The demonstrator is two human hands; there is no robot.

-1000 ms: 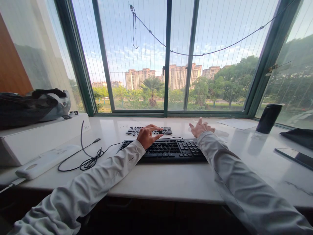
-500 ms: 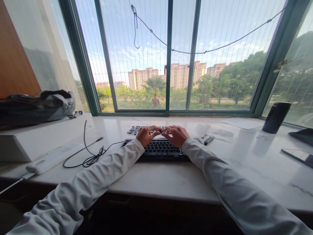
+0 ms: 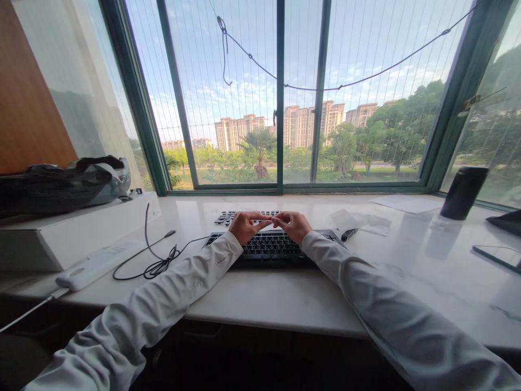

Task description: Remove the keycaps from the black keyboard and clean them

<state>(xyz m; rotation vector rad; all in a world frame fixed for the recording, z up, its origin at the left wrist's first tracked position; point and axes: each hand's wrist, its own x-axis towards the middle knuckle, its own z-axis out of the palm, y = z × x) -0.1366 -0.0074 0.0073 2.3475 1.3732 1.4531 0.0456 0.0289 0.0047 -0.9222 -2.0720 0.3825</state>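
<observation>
A black keyboard (image 3: 274, 245) lies on the white stone counter, its rows of keys facing up. Above its far half, my left hand (image 3: 244, 227) and my right hand (image 3: 296, 226) meet fingertip to fingertip. Both are closed in a pinch. Whatever sits between the fingertips is too small and covered to make out. Just behind the keyboard, several loose black keycaps (image 3: 226, 217) are spread in rows, partly hidden by my hands. Close to the keyboard's right end lies a small dark tool (image 3: 349, 234).
A coiled black cable (image 3: 160, 265) and a white power strip (image 3: 95, 265) lie left, before a white box (image 3: 40, 239) bearing a black bag. To the right are clear plastic wrapping (image 3: 366, 222), paper (image 3: 407, 203), a black cylinder (image 3: 464, 193) and a phone (image 3: 499, 257).
My fingertips have drawn closer together, and the fingers of my right hand are more curled. A small dark piece seen between them earlier is now covered. The view has shifted slightly.
</observation>
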